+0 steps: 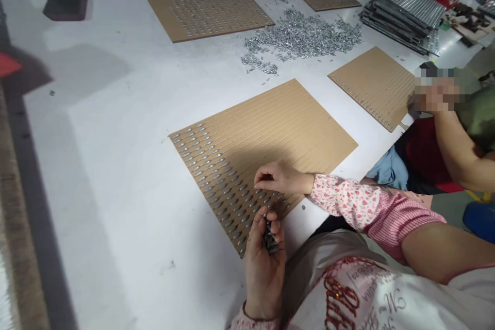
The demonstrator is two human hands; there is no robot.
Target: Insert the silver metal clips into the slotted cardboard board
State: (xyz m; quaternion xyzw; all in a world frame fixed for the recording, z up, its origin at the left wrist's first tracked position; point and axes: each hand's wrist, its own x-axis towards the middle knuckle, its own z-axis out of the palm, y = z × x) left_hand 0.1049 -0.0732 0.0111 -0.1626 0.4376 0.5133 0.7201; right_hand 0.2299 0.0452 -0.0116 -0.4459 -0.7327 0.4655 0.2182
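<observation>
A brown grooved board (pixel 286 124) lies on the white table, with rows of small silver pointed pieces (pixel 228 191) along its left side. My left hand (pixel 266 263), palm up at the board's near edge, has its fingers curled round a small heap of the silver pieces (pixel 269 241). Above the rows hovers my right hand (pixel 280 178), its thumb and forefinger brought together over the board. Whatever its fingertips may hold is too small to make out.
A loose pile of silver pieces (pixel 305 36) lies beyond the board. Further boards (pixel 158 7) (pixel 375 69) sit at the back and right. Stacked metal strips (pixel 406 10) stand at back right, a dark block (pixel 66 4) at back left. A co-worker's arm (pixel 456 139) is at right.
</observation>
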